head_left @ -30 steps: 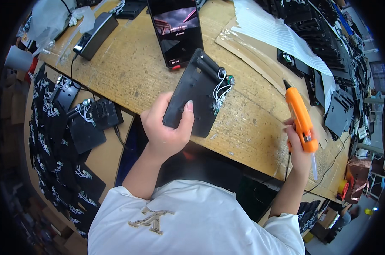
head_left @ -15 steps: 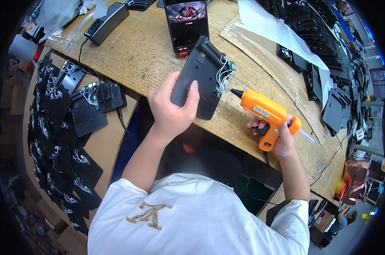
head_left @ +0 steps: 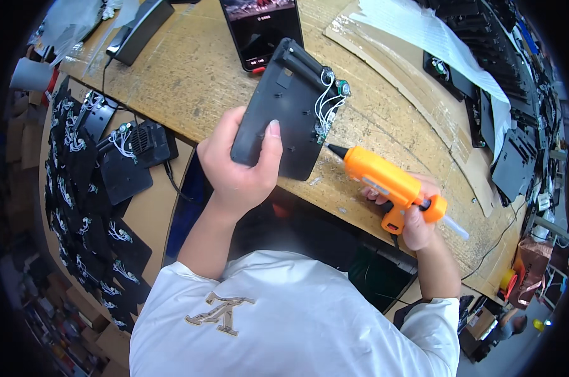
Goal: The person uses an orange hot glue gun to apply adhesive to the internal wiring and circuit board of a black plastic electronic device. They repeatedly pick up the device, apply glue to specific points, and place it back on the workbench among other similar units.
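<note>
Two hands in view: left hand [head_left: 237, 169] and right hand [head_left: 413, 220]. One black plastic panel [head_left: 278, 113] with a bundle of white wires [head_left: 325, 103], one small round part [head_left: 343, 88] at its corner. One orange glue gun [head_left: 388, 185], one clear glue stick [head_left: 455, 227] at its rear. One phone [head_left: 262, 28] on the bench [head_left: 190, 75]. One black elongated device [head_left: 140, 22] at the far left corner. One white paper cup [head_left: 30, 74]. One white sheet [head_left: 435, 41] over one cardboard piece [head_left: 391, 81]. Many like black panels [head_left: 83, 207] piled at left, too many and too overlapped to count; more stacked at right [head_left: 517, 151], number unclear.
</note>
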